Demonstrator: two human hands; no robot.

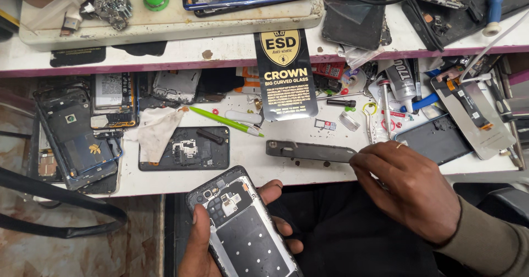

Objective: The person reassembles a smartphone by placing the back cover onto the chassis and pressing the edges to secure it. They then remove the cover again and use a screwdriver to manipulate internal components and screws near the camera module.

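Below the bench edge, left hand [206, 249] sits palm-up, fingers wrapped round an opened phone [242, 227], back cover off, circuit board and dark plate exposed; thumb lies along its left edge, fingertips show at the right edge. Phone is tilted, camera end toward the bench [248, 156]. Further right, right hand [410, 186] is knuckles-up, wrist bent, fingertips pinched on the end of a flat grey metal strip [308, 151] lying on the benchtop. Hands are apart, w/ the strip between.
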